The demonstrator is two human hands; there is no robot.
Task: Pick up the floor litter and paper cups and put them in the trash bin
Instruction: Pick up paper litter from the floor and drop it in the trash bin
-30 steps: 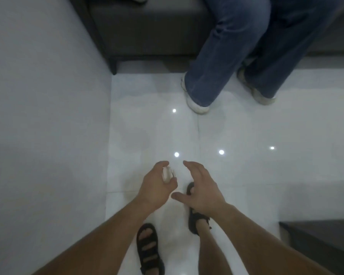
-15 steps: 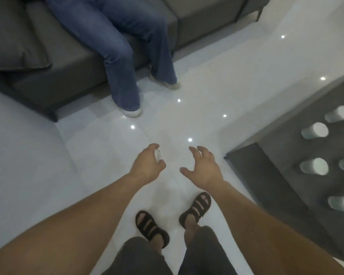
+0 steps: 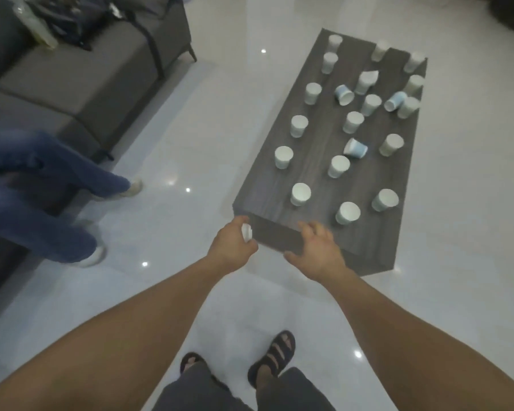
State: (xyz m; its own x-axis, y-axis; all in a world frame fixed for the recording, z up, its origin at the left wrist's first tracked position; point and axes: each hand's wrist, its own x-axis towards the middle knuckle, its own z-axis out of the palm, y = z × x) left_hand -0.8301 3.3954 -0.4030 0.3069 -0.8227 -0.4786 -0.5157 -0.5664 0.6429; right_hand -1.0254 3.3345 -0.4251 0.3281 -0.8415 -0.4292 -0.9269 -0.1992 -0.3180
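A small white piece of litter (image 3: 246, 232) is gripped in the curled left hand (image 3: 230, 247), above the floor near the low table's (image 3: 285, 185) corner. The right hand (image 3: 313, 252) hovers beside it, fingers spread, holding nothing. Paper cups (image 3: 300, 193) cover the table.

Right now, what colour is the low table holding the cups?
The table is dark grey wood grain; head view.

head view is taken from above | aimed forward and down | low table (image 3: 324, 143) is faced closely from its near end
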